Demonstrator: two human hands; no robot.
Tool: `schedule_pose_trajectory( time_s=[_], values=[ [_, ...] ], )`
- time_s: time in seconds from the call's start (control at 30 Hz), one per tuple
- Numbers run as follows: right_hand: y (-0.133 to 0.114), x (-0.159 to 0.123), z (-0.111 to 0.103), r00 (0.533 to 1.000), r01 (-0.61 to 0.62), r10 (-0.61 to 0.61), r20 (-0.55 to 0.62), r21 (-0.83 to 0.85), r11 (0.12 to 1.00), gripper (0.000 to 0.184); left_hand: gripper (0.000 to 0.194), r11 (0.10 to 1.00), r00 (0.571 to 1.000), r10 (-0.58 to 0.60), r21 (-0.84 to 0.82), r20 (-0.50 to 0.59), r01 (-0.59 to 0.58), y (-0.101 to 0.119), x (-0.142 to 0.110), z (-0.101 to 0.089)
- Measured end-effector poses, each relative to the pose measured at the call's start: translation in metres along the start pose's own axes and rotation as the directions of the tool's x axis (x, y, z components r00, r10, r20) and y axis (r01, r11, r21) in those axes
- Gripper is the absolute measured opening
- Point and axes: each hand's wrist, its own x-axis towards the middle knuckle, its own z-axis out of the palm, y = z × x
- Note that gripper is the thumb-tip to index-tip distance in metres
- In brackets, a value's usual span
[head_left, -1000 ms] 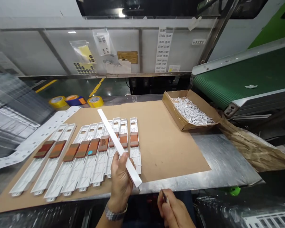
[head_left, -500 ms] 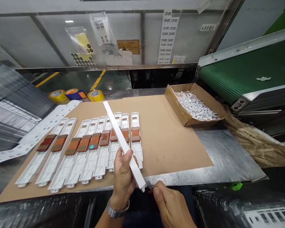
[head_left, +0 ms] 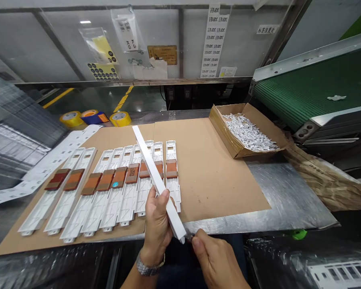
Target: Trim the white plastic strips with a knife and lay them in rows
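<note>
My left hand (head_left: 157,222), a watch on its wrist, is closed round a long white plastic strip (head_left: 150,164), holding it slanted above the bench. My right hand (head_left: 218,263) is pinched on a small dark tool whose tip touches the strip's near end (head_left: 183,238). Under the strip, several white plastic trays (head_left: 108,192), each with a brown pad across its middle, lie side by side on a cardboard sheet (head_left: 210,176).
An open cardboard box (head_left: 228,140) of small white parts sits at the back right, beside a green conveyor (head_left: 303,92). Rolls of yellow tape (head_left: 120,118) stand at the back left. White punched strips (head_left: 39,176) trail off the left. Crumpled brown paper (head_left: 327,180) lies at the right.
My right hand has risen from below the bench edge to the strip's near end. The left hand has kept its hold; the view has shifted slightly downward.
</note>
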Motion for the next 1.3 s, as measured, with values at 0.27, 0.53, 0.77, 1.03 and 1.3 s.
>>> schedule_pose_trajectory(
  time_s=[0.27,0.53,0.77,1.03,1.3],
  values=[
    [0.001,0.0,-0.001,1.0,0.02,-0.02,0.004,-0.034,0.999,0.04,0.027,1.0,1.0,0.0,0.001,-0.004,0.0,0.001,0.0,-0.001],
    [0.001,-0.003,0.009,0.992,0.107,-0.094,0.09,-0.149,0.983,0.044,0.027,1.0,1.0,0.027,0.001,-0.015,-0.027,0.002,0.0,0.004],
    [0.007,-0.007,0.012,0.991,0.076,-0.077,0.113,0.011,0.997,0.05,0.035,0.999,0.997,0.049,0.02,-0.054,-0.048,0.002,0.002,0.004],
    [0.005,-0.01,-0.013,0.995,-0.055,0.015,0.096,0.423,0.904,0.044,0.041,0.997,0.988,0.061,0.052,-0.144,-0.054,0.001,0.007,-0.01],
    [0.008,-0.006,-0.009,0.994,-0.091,0.06,0.091,0.4,0.912,0.043,0.038,0.995,0.985,0.084,0.072,-0.15,-0.074,0.003,0.005,-0.009]
  ],
)
